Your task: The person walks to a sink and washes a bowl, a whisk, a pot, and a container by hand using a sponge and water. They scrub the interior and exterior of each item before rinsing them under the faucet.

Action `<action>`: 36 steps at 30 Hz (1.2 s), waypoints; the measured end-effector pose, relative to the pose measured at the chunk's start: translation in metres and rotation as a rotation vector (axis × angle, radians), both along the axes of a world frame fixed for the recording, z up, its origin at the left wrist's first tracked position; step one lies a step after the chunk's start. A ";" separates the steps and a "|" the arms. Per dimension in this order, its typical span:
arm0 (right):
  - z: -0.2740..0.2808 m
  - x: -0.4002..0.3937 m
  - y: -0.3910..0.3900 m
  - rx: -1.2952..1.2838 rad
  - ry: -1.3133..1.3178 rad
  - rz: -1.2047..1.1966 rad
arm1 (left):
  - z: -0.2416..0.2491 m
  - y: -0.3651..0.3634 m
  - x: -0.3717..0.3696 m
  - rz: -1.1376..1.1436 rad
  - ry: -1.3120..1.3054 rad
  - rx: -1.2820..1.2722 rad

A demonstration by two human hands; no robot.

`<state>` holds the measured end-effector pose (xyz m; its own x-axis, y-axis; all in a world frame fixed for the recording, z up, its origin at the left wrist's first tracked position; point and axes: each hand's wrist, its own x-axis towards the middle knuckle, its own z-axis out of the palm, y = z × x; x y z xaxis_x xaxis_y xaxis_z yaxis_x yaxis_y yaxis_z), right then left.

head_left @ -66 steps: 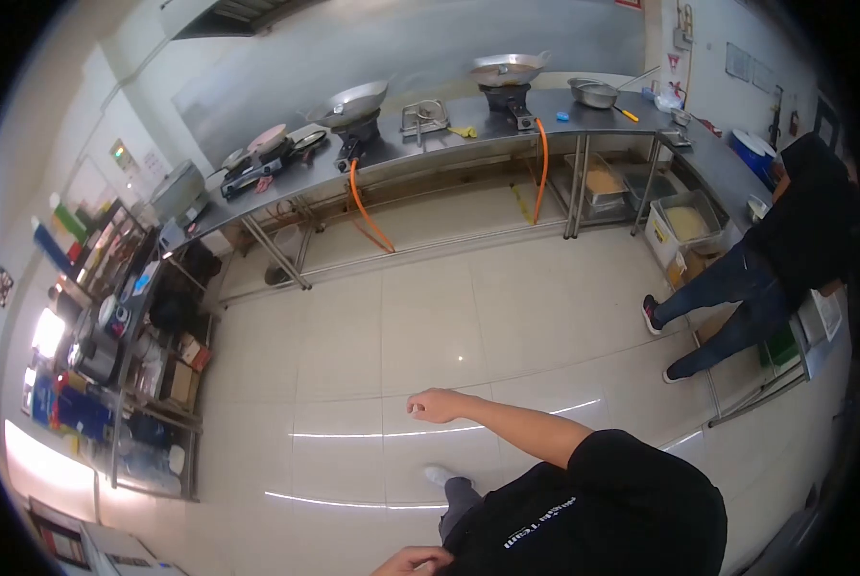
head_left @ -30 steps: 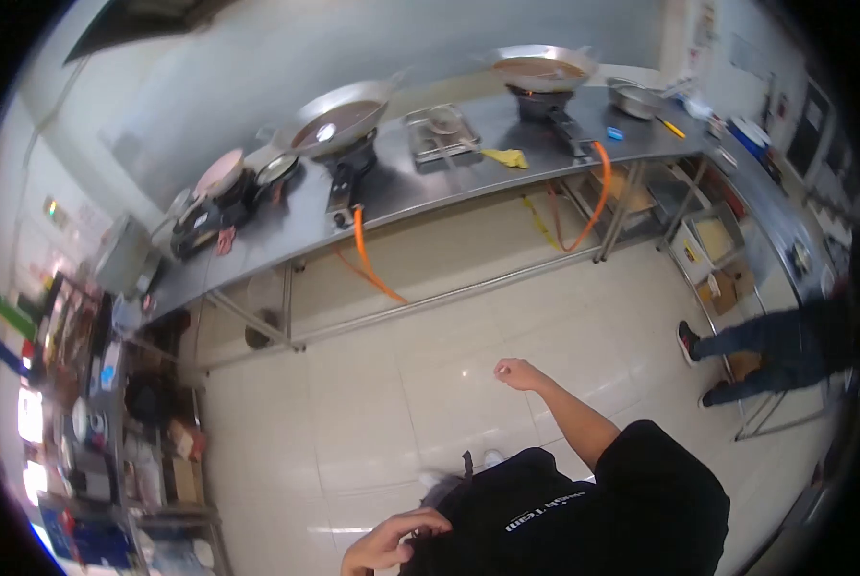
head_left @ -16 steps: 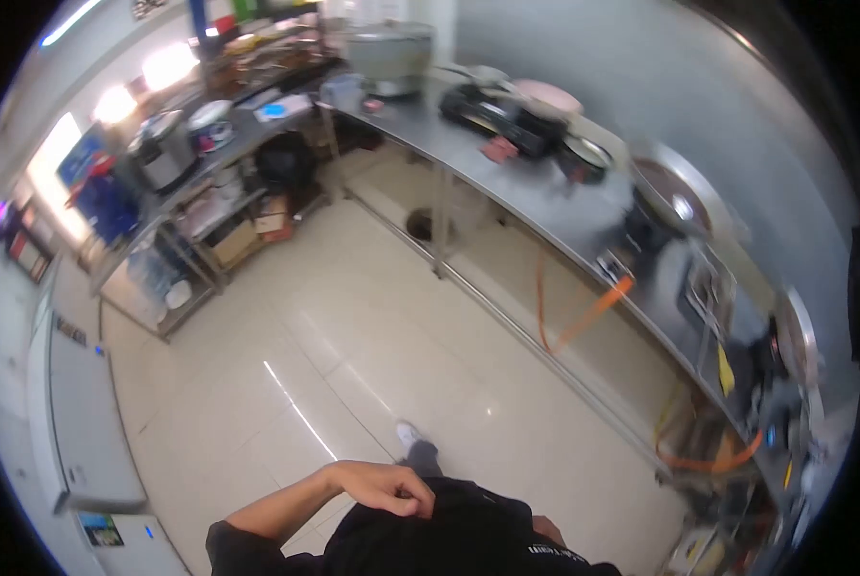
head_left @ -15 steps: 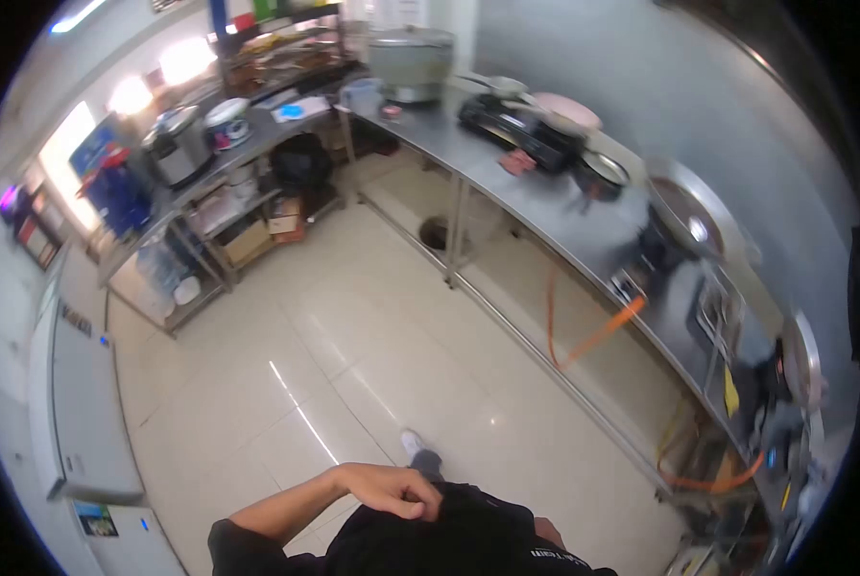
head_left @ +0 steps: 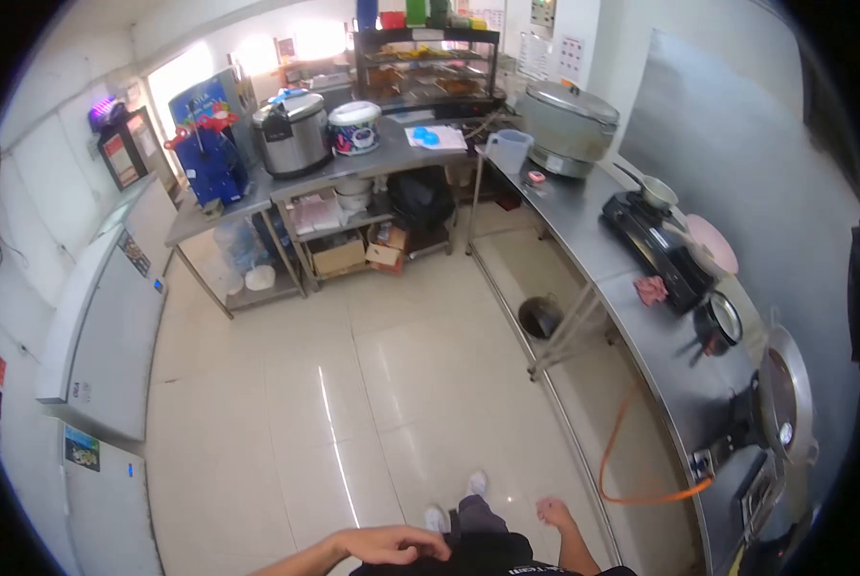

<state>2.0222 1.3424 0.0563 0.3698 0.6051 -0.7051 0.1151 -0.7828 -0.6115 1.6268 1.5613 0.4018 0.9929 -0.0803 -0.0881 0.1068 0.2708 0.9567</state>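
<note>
My left hand (head_left: 396, 544) lies across the front of my dark shirt (head_left: 488, 554), its fingers loosely bent with the thumb apart and nothing visible in them. Low over the floor to the right, my right hand (head_left: 552, 512) hangs beside my body, slightly curled and holding nothing that shows. Both white shoes (head_left: 477, 482) are visible on the tiles. The nearest furniture to my right hand is the long steel table (head_left: 632, 331), with an orange hose (head_left: 632, 499) looping below it.
On the right table are a large cooker (head_left: 569, 125), a black stove (head_left: 656, 250), a small pot (head_left: 718, 324) and a wide pan (head_left: 785, 394). The back counter (head_left: 320, 176) holds a steel cooker (head_left: 294, 139). White freezers (head_left: 113, 336) line the left wall.
The view has swung right and up, showing more of the back counter and display shelves. My right hand has come out beside my body; my left hand's fingers have loosened.
</note>
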 end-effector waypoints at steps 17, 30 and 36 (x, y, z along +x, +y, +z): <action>-0.105 0.124 0.463 -0.322 -0.319 0.931 | 0.022 0.241 -0.013 0.566 0.053 0.075; 0.060 -0.189 0.832 0.436 -0.287 1.046 | 0.018 0.402 -0.178 0.777 0.039 -0.051; 0.027 -0.221 0.818 -0.114 -0.177 1.098 | 0.046 0.456 -0.243 1.000 -0.068 -0.151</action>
